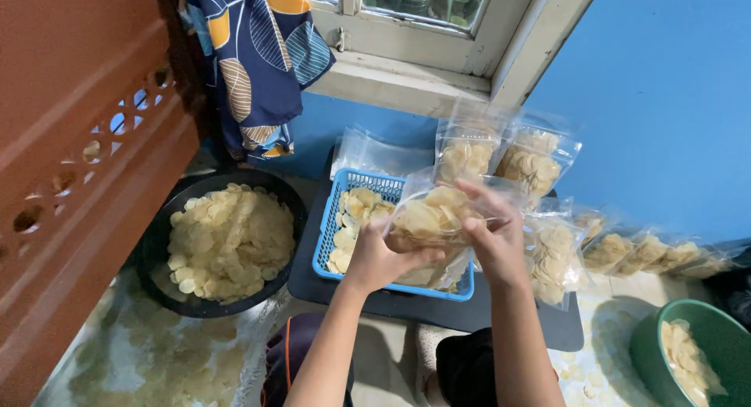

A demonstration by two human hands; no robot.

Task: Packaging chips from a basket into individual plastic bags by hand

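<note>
Both my hands hold one clear plastic bag (430,223) part full of pale round chips, raised above a blue plastic basket (328,239). My left hand (379,258) grips the bag's lower left side. My right hand (493,235) pinches its upper right edge, with the fingers curled over the bag's mouth. Loose chips lie in the basket beneath the bag. The basket rests on a black flat board (407,305).
A black basin (156,251) heaped with chips sits at the left beside a red-brown wooden panel (70,141). Several filled chip bags (540,168) lean against the blue wall and lie along the right. A green bowl (649,344) with chips stands at bottom right. Patterned cloth (250,55) hangs by the window.
</note>
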